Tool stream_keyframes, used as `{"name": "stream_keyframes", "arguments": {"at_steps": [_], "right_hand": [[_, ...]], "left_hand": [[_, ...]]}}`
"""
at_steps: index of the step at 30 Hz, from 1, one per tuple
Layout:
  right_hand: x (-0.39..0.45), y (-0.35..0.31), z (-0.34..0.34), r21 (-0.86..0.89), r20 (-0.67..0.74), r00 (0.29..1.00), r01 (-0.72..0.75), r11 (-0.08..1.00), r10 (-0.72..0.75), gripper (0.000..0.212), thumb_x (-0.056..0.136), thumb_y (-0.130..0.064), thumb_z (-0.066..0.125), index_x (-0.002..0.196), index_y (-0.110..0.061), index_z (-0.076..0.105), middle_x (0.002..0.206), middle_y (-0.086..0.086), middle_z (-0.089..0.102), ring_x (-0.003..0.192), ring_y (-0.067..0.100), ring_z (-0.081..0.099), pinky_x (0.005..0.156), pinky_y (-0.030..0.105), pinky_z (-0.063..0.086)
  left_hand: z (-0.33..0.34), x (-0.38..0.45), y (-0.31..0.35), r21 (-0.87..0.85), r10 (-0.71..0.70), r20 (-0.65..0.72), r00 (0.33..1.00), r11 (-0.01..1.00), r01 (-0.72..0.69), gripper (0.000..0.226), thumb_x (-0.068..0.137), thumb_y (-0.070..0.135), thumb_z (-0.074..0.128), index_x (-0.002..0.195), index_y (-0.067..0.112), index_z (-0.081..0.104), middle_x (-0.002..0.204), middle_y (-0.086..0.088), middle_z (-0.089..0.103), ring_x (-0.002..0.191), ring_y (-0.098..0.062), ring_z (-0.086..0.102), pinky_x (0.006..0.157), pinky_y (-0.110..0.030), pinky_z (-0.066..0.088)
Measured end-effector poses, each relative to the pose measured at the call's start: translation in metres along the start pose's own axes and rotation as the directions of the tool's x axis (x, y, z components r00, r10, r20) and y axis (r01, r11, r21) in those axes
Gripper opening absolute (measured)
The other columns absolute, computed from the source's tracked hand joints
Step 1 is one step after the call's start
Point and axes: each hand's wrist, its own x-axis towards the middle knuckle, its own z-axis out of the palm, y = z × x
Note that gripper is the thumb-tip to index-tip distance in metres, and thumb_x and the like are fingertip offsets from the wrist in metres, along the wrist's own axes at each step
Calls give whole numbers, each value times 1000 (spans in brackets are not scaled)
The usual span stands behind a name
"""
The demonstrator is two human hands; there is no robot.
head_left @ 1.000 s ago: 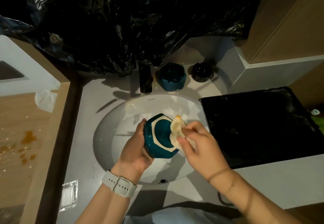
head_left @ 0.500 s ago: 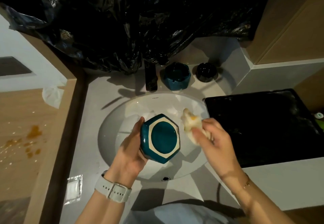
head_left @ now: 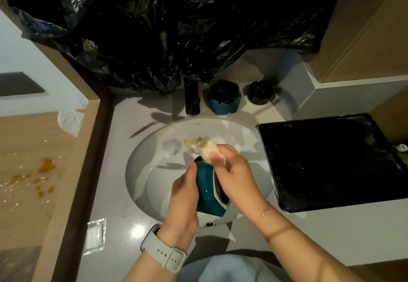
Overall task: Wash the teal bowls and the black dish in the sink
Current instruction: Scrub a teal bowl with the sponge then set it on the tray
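Fingers of the left hand [head_left: 184,195] wrap tightly around a teal bowl [head_left: 208,191], held on its side over the white sink [head_left: 141,171], its pale rim turned toward the right hand [head_left: 234,178]. The right fingers [head_left: 215,157] are closed on a crumpled, yellow-stained cloth [head_left: 203,145], pressed at the bowl's upper edge just beyond the left fingertips. Farther out past both sets of fingers, on the grey counter [head_left: 123,140] behind the sink, a second teal bowl [head_left: 224,99] stands beside the dark faucet [head_left: 192,100], with the black dish [head_left: 260,92] just to its right. A black tray [head_left: 335,160] lies well off to the side of the right fingers. A white watch [head_left: 164,255] circles the left wrist.
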Motion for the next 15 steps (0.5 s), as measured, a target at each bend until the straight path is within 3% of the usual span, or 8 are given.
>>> {"name": "stream_keyframes", "arguments": {"at_steps": [2,5,7,11,13,15], "right_hand": [[-1,-3,0,25,-16,999,-42,999,42,21,99,-20,46,107,-15,64,104,-4,59,92,4,58,81,21,43],[-31,-9,6,-11,50,988,149,989,-148,25,97,-16,52,119,-18,64,121,-11,55,110,-3,53,93,11,41],[-34,-6,10,-58,55,980,195,979,-192,25,97,-18,53,120,-19,64,125,-13,53,116,-2,51,99,10,38],[-3,1,7,16,-74,993,-89,996,90,23,100,-24,45,105,-14,65,101,-5,60,92,8,59,81,22,44],[-9,0,6,45,-62,997,-53,998,56,22,99,-25,47,106,-15,66,102,-7,60,92,4,60,81,20,45],[-24,0,10,45,-34,996,79,996,-78,22,97,-20,53,114,-19,67,116,-12,58,107,-1,57,92,14,43]], "left_hand": [[-1,1,2,21,13,-14,1000,1000,-13,37,103,38,46,90,12,70,76,-6,76,79,-24,71,82,-39,55],[-3,1,-2,109,86,4,996,990,-86,30,102,26,48,87,8,67,73,-5,71,78,-26,71,79,-43,56],[-1,2,-5,132,111,2,994,985,-110,26,102,14,45,86,13,65,71,-2,70,78,-22,70,73,-37,56],[5,1,-2,178,33,-46,998,984,-24,37,103,40,43,88,15,66,76,-6,71,69,-16,67,60,-24,53],[4,0,1,171,24,-33,999,985,-18,40,102,41,44,90,11,67,81,-15,72,75,-25,71,69,-35,58],[2,-1,0,162,34,8,999,986,-35,37,103,32,45,93,5,68,88,-22,72,86,-33,72,82,-49,57]]}}
